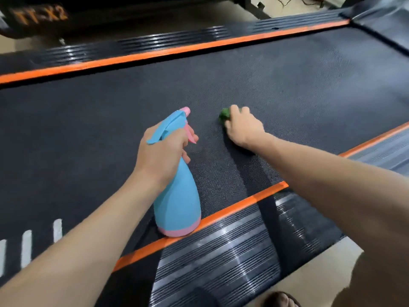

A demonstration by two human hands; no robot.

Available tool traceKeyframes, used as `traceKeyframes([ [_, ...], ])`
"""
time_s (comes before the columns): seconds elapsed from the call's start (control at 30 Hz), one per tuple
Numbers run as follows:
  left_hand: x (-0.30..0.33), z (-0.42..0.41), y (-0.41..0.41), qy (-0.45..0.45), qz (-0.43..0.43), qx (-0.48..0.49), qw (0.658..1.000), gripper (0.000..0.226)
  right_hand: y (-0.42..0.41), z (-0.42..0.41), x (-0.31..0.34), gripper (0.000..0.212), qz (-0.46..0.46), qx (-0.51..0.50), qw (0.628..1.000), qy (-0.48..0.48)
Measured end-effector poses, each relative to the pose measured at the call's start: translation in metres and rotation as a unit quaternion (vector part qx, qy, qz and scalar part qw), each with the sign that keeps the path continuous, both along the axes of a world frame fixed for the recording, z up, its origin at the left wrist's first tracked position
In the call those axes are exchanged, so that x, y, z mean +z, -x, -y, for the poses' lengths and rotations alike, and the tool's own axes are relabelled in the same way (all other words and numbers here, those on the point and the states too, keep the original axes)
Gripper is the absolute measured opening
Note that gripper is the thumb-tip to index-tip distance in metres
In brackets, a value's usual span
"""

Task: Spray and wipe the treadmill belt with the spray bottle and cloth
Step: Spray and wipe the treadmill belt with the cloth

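A pale tan floor (309,282) is showing at the bottom right, and more of it is peeking out at the top. A dark machine (37,21) with blurry orange letters is sitting at the top left. Thin cables (303,1) are lying on the floor at the top, and light is shining on the ribbed side rail (221,251).

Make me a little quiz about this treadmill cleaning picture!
1. True or false: the left hand holds the spray bottle.
2. What colour is the cloth under the right hand? A) green B) white C) red
3. Fill in: the cloth is pressed on the treadmill ____.

Key: 1 true; 2 A; 3 belt.
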State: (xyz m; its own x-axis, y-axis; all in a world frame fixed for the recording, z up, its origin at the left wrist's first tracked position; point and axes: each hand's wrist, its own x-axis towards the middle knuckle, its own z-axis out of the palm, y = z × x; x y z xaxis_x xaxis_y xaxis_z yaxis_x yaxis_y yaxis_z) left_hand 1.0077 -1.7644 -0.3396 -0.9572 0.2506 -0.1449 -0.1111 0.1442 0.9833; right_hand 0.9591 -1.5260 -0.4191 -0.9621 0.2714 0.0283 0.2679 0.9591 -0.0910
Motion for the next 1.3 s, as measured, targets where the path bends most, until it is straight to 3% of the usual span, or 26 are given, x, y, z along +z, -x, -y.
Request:
traceKeyframes([
  [0.13,0.003,-0.003,-0.002,-0.005,0.017,0.008,1.000,0.034,-0.026,0.090,0.005,0.036,0.067,0.245,0.967,0.028],
  [0.2,0.004,0.001,-0.003,-0.011,0.016,0.000,1.000,0.040,-0.035,0.098,0.014,0.033,0.048,0.315,0.948,0.026],
  [0.3,0.005,0.014,-0.007,-0.025,0.002,-0.017,1.000,0.031,-0.010,0.061,0.012,0.034,0.039,0.261,0.965,-0.004],
  [0.4,0.001,0.026,-0.014,-0.037,0.005,-0.014,0.999,0.031,0.021,0.033,0.004,0.040,0.012,0.006,1.000,0.015],
  [0.43,0.000,0.030,-0.015,-0.042,0.010,-0.008,0.999,0.030,0.025,0.040,0.002,0.039,0.002,-0.028,0.999,0.018],
  [0.47,-0.001,0.034,-0.015,-0.046,0.015,0.000,0.999,0.031,0.026,0.052,0.001,0.037,0.000,-0.022,1.000,0.011],
  [0.53,-0.003,0.036,-0.012,-0.057,0.038,0.022,0.997,0.040,0.018,0.083,-0.002,0.038,0.025,0.086,0.996,0.004],
  [0.63,-0.001,0.032,-0.013,-0.080,0.062,0.063,0.993,0.049,-0.014,0.114,-0.004,0.041,0.058,0.282,0.957,0.033],
  [0.73,0.005,0.030,-0.020,-0.070,0.045,0.052,0.995,0.051,-0.045,0.102,0.002,0.039,0.080,0.374,0.922,0.055],
  [0.9,0.012,0.021,-0.023,-0.052,0.053,0.084,0.994,0.051,-0.096,0.003,0.018,0.030,0.126,0.420,0.898,0.047],
  [0.97,0.014,0.011,-0.023,-0.041,0.052,0.086,0.994,0.048,-0.109,-0.070,0.022,0.028,0.140,0.355,0.923,0.039],
  [1.03,0.018,-0.006,-0.023,-0.036,0.045,0.078,0.995,0.048,-0.115,-0.141,0.033,0.028,0.156,0.225,0.961,0.046],
  [1.1,0.022,-0.030,-0.024,-0.022,0.028,0.064,0.997,0.046,-0.116,-0.186,0.040,0.030,0.163,0.148,0.973,0.067],
  [1.17,0.029,-0.057,-0.024,-0.007,0.010,0.046,0.999,0.045,-0.114,-0.187,0.038,0.028,0.159,0.182,0.969,0.049],
  [1.3,0.039,-0.103,-0.016,-0.012,-0.010,0.068,0.998,0.051,-0.105,-0.131,0.017,0.027,0.111,0.354,0.928,0.030],
])
